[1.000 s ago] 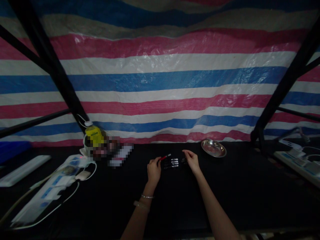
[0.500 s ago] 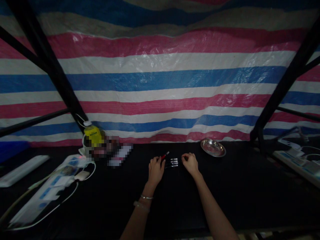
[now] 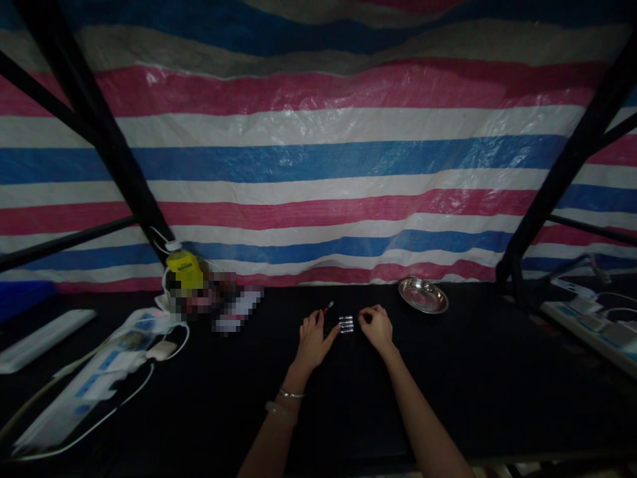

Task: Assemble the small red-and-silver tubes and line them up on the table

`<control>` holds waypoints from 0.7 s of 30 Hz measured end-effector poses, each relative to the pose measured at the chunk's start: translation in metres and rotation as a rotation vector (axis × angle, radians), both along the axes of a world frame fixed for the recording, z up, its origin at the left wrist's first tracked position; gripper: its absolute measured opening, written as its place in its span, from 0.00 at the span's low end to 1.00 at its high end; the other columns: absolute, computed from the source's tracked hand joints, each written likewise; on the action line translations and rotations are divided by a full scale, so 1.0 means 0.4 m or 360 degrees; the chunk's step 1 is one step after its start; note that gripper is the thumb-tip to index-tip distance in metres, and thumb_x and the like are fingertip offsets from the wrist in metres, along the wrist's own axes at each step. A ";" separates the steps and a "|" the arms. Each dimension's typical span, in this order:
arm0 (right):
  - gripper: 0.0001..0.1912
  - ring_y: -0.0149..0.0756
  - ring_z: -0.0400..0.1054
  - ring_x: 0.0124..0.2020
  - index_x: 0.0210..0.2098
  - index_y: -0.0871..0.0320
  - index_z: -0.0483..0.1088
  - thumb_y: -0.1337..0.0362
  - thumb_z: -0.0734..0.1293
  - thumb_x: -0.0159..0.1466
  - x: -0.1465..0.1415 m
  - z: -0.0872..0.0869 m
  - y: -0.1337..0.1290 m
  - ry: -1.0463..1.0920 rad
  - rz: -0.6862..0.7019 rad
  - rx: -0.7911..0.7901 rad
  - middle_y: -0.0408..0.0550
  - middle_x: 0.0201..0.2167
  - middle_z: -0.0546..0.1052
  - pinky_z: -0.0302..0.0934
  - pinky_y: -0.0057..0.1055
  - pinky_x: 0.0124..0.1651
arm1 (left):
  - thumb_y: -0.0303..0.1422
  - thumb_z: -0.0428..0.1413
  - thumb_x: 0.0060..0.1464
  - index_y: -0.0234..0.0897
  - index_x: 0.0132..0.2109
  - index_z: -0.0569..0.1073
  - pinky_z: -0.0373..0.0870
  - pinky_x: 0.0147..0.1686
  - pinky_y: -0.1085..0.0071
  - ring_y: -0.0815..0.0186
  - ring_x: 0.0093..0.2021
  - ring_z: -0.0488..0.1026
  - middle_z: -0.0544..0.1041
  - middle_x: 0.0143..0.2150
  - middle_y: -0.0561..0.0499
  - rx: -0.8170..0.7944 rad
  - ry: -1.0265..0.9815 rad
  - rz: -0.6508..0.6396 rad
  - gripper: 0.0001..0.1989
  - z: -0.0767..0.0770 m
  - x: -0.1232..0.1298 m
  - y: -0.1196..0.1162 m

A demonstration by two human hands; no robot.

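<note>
Small silver-tipped pieces point(image 3: 346, 324) lie between both hands, left grip point(image 3: 314, 337) pinching a red-tipped tool point(image 3: 327, 308).

bare forearms, left wrist point(image 3: 291, 393) bracelets (two)

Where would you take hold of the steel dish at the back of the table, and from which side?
Take the steel dish by its near rim, coming from above and in front. It is shallow, sits flat and upright, and its flared edge stands clear of the dark table, probably leaving room for a pinch grip.
</note>
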State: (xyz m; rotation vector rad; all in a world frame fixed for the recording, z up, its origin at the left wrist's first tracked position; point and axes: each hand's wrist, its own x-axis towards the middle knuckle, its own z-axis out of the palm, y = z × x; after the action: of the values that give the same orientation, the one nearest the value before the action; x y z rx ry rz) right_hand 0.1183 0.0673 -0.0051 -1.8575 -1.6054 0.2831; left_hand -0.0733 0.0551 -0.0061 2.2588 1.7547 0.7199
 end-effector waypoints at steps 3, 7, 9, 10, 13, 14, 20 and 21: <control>0.07 0.36 0.63 0.40 0.32 0.52 0.75 0.63 0.64 0.56 -0.001 -0.004 0.000 -0.0010 -0.0012 0.0035 0.46 0.35 0.70 0.55 0.28 0.40 | 0.54 0.39 0.55 0.30 0.59 0.59 0.56 0.53 0.58 0.53 0.56 0.58 0.60 0.59 0.38 0.0001 0.0020 -0.0031 0.35 0.002 0.003 0.007; 0.08 0.37 0.62 0.39 0.31 0.53 0.75 0.63 0.63 0.56 -0.002 -0.010 0.000 -0.0016 -0.0017 0.0079 0.46 0.34 0.70 0.55 0.29 0.41 | 0.55 0.39 0.54 0.30 0.60 0.58 0.54 0.54 0.58 0.52 0.58 0.56 0.60 0.59 0.38 0.0025 0.0051 -0.0073 0.37 -0.001 0.006 0.016; 0.08 0.37 0.62 0.39 0.31 0.53 0.74 0.64 0.63 0.56 -0.001 -0.013 0.000 -0.0013 -0.0027 0.0093 0.47 0.34 0.70 0.55 0.29 0.41 | 0.56 0.39 0.54 0.29 0.60 0.57 0.54 0.55 0.58 0.52 0.59 0.56 0.60 0.59 0.37 0.0038 0.0062 -0.0093 0.38 -0.005 0.007 0.022; 0.08 0.37 0.62 0.39 0.31 0.53 0.74 0.64 0.63 0.56 -0.001 -0.014 0.000 -0.0010 -0.0032 0.0098 0.47 0.34 0.70 0.55 0.29 0.41 | 0.56 0.40 0.53 0.29 0.60 0.57 0.53 0.56 0.58 0.52 0.59 0.56 0.60 0.60 0.37 0.0041 0.0067 -0.0109 0.39 -0.006 0.008 0.026; 0.08 0.37 0.62 0.39 0.31 0.54 0.74 0.64 0.63 0.56 0.001 -0.016 -0.001 -0.0013 -0.0055 0.0106 0.47 0.34 0.70 0.55 0.29 0.42 | 0.58 0.42 0.50 0.30 0.60 0.57 0.52 0.57 0.58 0.53 0.60 0.55 0.60 0.60 0.37 0.0045 0.0075 -0.0182 0.41 -0.007 0.009 0.041; 0.08 0.38 0.62 0.39 0.31 0.54 0.73 0.64 0.62 0.57 0.000 -0.015 -0.002 -0.0023 -0.0064 0.0103 0.48 0.35 0.70 0.54 0.30 0.42 | 0.58 0.43 0.49 0.31 0.60 0.57 0.52 0.57 0.58 0.53 0.60 0.56 0.60 0.60 0.38 0.0042 0.0074 -0.0209 0.41 -0.006 0.009 0.046; 0.10 0.40 0.61 0.42 0.36 0.55 0.71 0.59 0.62 0.58 -0.012 -0.005 -0.019 -0.0190 -0.0064 0.0050 0.49 0.38 0.69 0.53 0.33 0.44 | 0.60 0.49 0.43 0.36 0.62 0.54 0.52 0.57 0.58 0.54 0.60 0.56 0.60 0.61 0.41 0.0055 0.0055 -0.0315 0.45 0.014 0.009 0.054; 0.11 0.41 0.61 0.43 0.37 0.55 0.70 0.58 0.63 0.58 -0.015 -0.004 -0.022 -0.0236 -0.0054 0.0057 0.49 0.39 0.68 0.53 0.33 0.44 | 0.59 0.51 0.42 0.38 0.62 0.53 0.52 0.56 0.57 0.54 0.60 0.56 0.60 0.61 0.42 0.0057 0.0064 -0.0341 0.46 0.018 0.009 0.052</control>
State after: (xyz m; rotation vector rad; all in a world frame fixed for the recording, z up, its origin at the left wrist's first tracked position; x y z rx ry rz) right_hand 0.1122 0.0584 -0.0066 -1.9144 -1.6637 0.1028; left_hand -0.0697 0.0759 0.0010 2.4522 1.4951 0.6716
